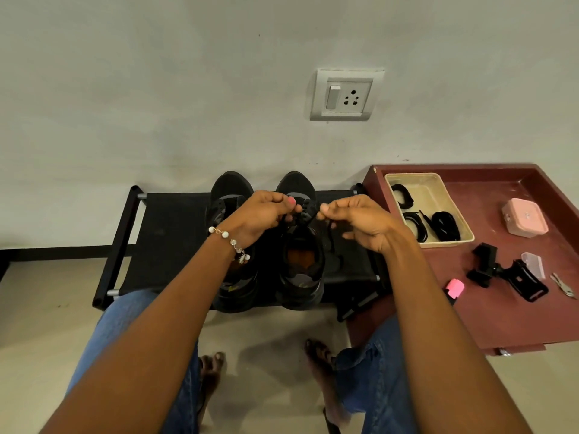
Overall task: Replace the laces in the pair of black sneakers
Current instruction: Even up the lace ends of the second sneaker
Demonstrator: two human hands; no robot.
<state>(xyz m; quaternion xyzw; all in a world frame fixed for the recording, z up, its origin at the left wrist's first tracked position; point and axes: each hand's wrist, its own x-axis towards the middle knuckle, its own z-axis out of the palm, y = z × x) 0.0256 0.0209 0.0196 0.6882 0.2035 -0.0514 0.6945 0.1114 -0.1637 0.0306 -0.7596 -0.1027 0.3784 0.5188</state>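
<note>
The fingers (283, 204) of the left hand (261, 216) are curled in, with thumb and fingertips pinched together on a black lace (300, 219) above the right-hand sneaker (300, 245); the thumbnail is painted pink. The right hand (360, 222) faces it from close by, its thumb and forefinger pinched on the other end of that lace, while its remaining fingers hang loosely bent and apart. A strand of lace drops from this hand down beside the shoe. A bead bracelet (230, 242) sits on the left wrist. Nearest the camera are the person's knees in blue jeans and their feet on the pale floor. Both sneakers stand side by side, toes to the wall, on a low black bench (169, 233), the left-hand sneaker (232, 195) partly hidden behind the left wrist. To the right is a dark red tray table (501, 311) carrying a beige basket (460, 242) with coiled black laces (445, 227), a pink box (524, 217), a black clip mount (507, 270) and a pink marker (454, 288). On the wall beyond is a switch socket (346, 95).
</note>
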